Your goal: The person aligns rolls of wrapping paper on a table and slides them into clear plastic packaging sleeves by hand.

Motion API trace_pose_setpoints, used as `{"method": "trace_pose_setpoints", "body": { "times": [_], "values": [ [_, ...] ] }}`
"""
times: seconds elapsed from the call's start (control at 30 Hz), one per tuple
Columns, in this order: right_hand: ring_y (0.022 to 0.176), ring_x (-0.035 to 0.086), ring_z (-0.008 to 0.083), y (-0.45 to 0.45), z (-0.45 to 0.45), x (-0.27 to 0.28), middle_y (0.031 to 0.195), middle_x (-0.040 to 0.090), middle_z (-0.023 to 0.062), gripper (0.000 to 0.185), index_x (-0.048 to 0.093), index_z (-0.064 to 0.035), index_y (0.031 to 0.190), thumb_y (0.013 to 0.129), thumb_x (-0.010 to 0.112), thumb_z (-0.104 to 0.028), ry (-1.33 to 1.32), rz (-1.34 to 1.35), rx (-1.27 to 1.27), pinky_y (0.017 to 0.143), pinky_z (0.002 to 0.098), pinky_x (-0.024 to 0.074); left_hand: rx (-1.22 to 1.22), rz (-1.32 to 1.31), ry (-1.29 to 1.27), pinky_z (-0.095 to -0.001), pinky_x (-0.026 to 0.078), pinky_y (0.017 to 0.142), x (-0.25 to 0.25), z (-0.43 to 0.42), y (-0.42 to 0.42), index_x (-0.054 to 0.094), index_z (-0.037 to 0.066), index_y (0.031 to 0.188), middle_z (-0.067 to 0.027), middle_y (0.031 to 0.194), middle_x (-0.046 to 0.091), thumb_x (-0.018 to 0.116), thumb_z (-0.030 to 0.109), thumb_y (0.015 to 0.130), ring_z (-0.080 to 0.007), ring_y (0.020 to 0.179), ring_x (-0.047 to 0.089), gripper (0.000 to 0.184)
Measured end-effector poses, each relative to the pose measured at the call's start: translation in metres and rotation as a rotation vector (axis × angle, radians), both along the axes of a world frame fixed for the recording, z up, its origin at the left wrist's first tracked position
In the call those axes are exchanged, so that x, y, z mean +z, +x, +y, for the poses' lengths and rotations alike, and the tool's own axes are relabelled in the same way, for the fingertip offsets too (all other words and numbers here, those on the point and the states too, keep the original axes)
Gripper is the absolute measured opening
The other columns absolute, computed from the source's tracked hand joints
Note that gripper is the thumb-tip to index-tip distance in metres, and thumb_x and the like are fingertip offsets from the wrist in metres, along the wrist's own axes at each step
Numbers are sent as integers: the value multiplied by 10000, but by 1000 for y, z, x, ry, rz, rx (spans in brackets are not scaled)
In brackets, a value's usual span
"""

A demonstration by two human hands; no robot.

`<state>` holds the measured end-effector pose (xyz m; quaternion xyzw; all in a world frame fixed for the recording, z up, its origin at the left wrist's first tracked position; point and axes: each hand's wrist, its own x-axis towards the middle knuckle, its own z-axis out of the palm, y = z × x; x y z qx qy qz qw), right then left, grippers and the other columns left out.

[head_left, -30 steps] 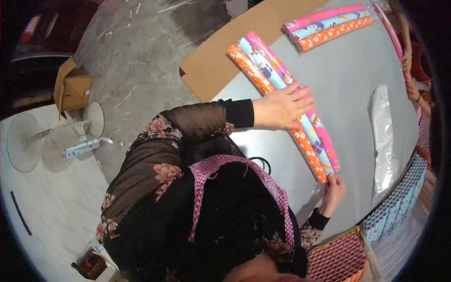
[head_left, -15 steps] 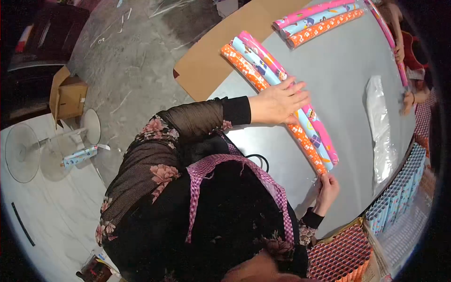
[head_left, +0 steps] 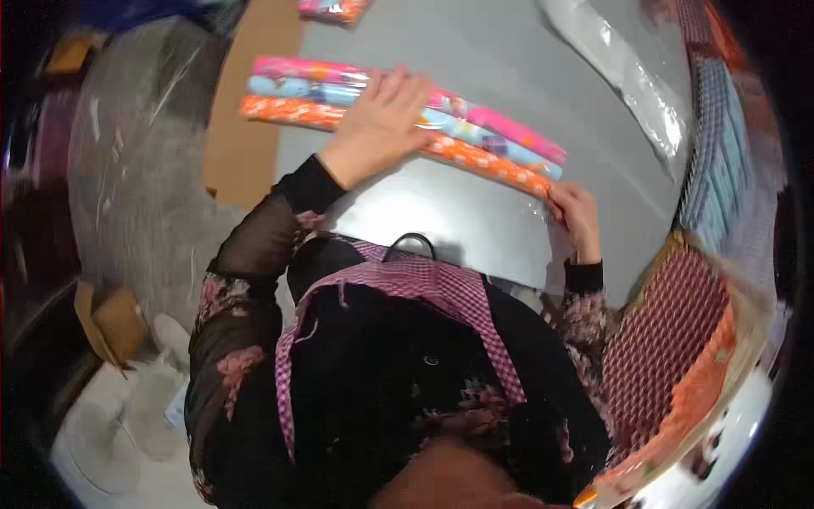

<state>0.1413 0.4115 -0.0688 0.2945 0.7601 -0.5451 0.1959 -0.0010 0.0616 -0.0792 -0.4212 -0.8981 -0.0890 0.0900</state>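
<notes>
The pack (head_left: 475, 134), pink, blue and orange rolls in clear film, lies at your 12 o'clock on the table (head_left: 475, 38). Your left hand (head_left: 381, 119) is open, fingers spread flat across its middle. Your right hand (head_left: 578, 212) pinches its 3 o'clock end, at the orange roll. A plastic sleeve (head_left: 623, 72) lies between 1 and 2; red rolls (head_left: 670, 360) stand at 4.

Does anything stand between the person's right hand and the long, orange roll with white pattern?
Nothing visible does: the right hand appears to touch the right end of the orange roll; the left hand lies across it farther left.
</notes>
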Motion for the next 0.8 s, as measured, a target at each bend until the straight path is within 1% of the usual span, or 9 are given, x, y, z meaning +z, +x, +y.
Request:
{"method": "trace_pose_setpoints", "body": {
  "times": [0.1, 0.17, 0.2, 0.27, 0.4, 0.5, 0.67, 0.77, 0.8],
  "values": [
    [566, 493, 70, 2, 8, 11, 638, 532, -19, 239, 643, -8, 848, 908, 668, -238, 190, 46, 66, 502, 231, 355, -2, -21, -2, -511, 296, 1128, 4, 0, -2, 452, -3, 1397, -144, 1412, 496, 589, 468, 907, -350, 1340, 418, 693],
    [746, 616, 190, 10, 14, 15, 864, 630, 86, 344, 616, 39, 1036, 829, 755, -198, 617, 473, 239, 640, 304, 485, -27, 14, -6, -510, 299, 1124, 5, 1, -1, 456, -3, 1391, -139, 1403, 501, 595, 470, 903, -343, 1333, 422, 694],
    [746, 616, 190, 6, 12, 18, 864, 630, 86, 344, 616, 39, 1036, 829, 755, -198, 625, 468, 227, 640, 304, 485, 0, 44, -12, -509, 301, 1119, 2, -1, -4, 460, -3, 1385, -134, 1394, 505, 601, 472, 899, -337, 1327, 426, 694],
    [983, 609, 333, 6, 8, 24, 1176, 587, 177, 642, 512, 53, 1240, 706, 818, -129, 972, 585, 460, 820, 394, 512, -12, 59, -17, -510, 303, 1117, 0, -3, -4, 463, -1, 1382, -132, 1388, 509, 603, 468, 900, -334, 1327, 425, 687],
    [1098, 539, 410, -6, -7, 29, 1237, 524, 205, 946, 393, 37, 1378, 570, 856, -134, 998, 598, 580, 932, 449, 468, -4, 74, -25, -516, 301, 1117, 1, 0, -3, 464, 7, 1384, -126, 1391, 506, 603, 460, 903, -333, 1336, 415, 675],
    [1072, 541, 401, -12, -6, 18, 1209, 526, 207, 984, 384, 35, 1389, 547, 865, -135, 934, 461, 673, 934, 441, 459, 5, 63, -47, -516, 292, 1126, 2, -2, -3, 454, 16, 1397, -122, 1413, 494, 595, 463, 908, -327, 1355, 404, 677],
    [920, 582, 388, -15, 1, 4, 924, 609, 209, 611, 408, 41, 1377, 802, 608, -15, 937, 572, 710, 804, 468, 467, 20, 41, -93, -516, 263, 1147, 2, -3, -2, 424, 31, 1429, -114, 1450, 474, 555, 498, 921, -318, 1378, 391, 703],
    [848, 599, 404, -14, 5, -8, 903, 621, 214, 535, 475, 4, 1326, 808, 607, -29, 945, 529, 713, 719, 485, 480, 31, 27, -87, -522, 254, 1149, -1, -6, -2, 422, 31, 1431, -123, 1467, 458, 538, 513, 925, -319, 1384, 384, 709],
    [797, 608, 418, -13, 1, -2, 845, 631, 225, 404, 553, -36, 1225, 823, 588, -52, 931, 571, 678, 675, 502, 481, 31, 15, -96, -531, 246, 1148, -1, -7, -2, 422, 26, 1430, -142, 1494, 426, 527, 535, 923, -330, 1398, 366, 727]
  ]
}}
